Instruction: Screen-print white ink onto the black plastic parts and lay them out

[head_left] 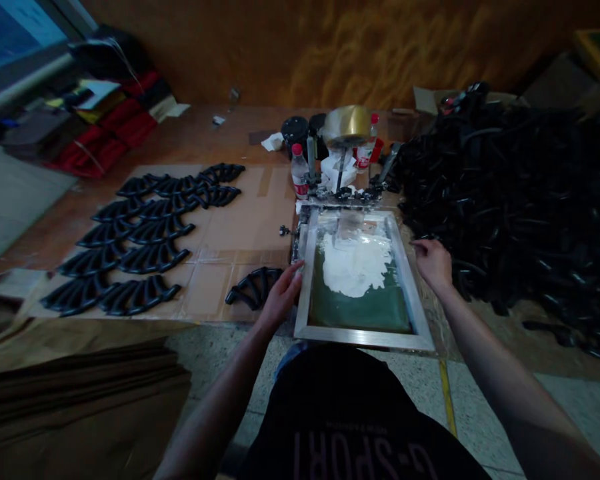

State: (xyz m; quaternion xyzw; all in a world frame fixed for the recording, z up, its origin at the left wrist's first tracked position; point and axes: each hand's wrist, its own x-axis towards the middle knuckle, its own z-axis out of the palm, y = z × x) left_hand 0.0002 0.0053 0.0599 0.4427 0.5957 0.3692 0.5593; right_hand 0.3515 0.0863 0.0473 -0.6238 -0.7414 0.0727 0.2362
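A silver-framed printing screen (pixel 305 280) lies in front of me, its green mesh (pixel 360 307) smeared with white ink (pixel 353 263). My left hand (pixel 284 293) rests against the frame's left rail, fingers curled onto it. My right hand (pixel 433 261) touches the right rail, fingers bent over its edge. A small cluster of curved black plastic pieces (pixel 253 288) lies just left of my left hand.
Rows of the same black curved pieces (pixel 145 233) cover flattened cardboard (pixel 240 220) at left. A big heap of black parts (pixel 515 200) fills the right. Behind the screen stand water bottles (pixel 299 172), a gold tape roll (pixel 347 125) and clamp hardware (pixel 350 193). Stacked cardboard (pixel 80 393) sits near left.
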